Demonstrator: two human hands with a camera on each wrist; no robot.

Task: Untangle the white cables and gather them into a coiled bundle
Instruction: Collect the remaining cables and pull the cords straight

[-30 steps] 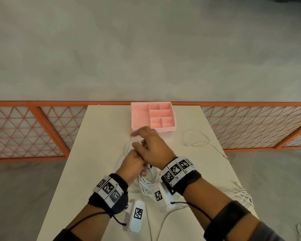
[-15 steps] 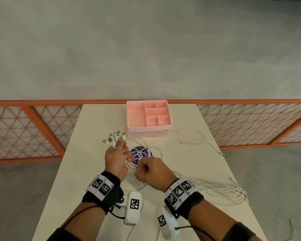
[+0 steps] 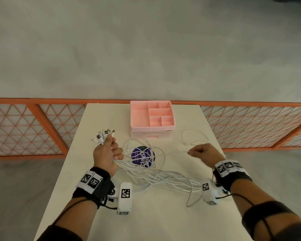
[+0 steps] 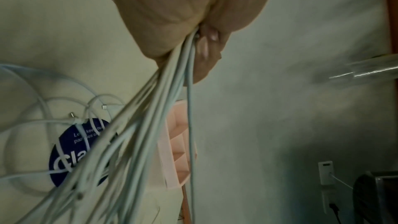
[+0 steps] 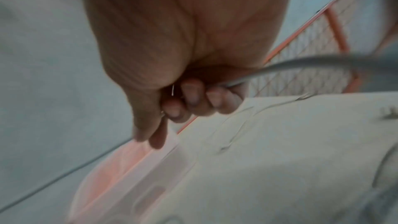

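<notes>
My left hand (image 3: 108, 152) grips a bunch of white cables (image 3: 156, 176) in a fist, their plug ends (image 3: 102, 134) fanning out above the fist. From its underside the strands trail right across the table toward my right wrist. In the left wrist view the cables (image 4: 150, 125) stream down from my curled left hand (image 4: 202, 40). My right hand (image 3: 201, 153) is out to the right, fingers curled round a single white cable (image 3: 174, 152) stretched toward the loose loops (image 3: 142, 146) in the middle. The right wrist view, blurred, shows that cable (image 5: 280, 67) passing through the right hand (image 5: 193, 98).
A pink divided tray (image 3: 152, 117) stands at the table's far middle. A round purple sticker (image 3: 142, 156) lies under the loops. A separate thin cable loop (image 3: 194, 139) lies at the far right. An orange mesh railing (image 3: 33, 127) runs behind the table (image 3: 155, 223).
My right hand has swung out to the right, drawing one cable taut away from the pile. The left fist keeps hold of the plug ends and has hardly moved.
</notes>
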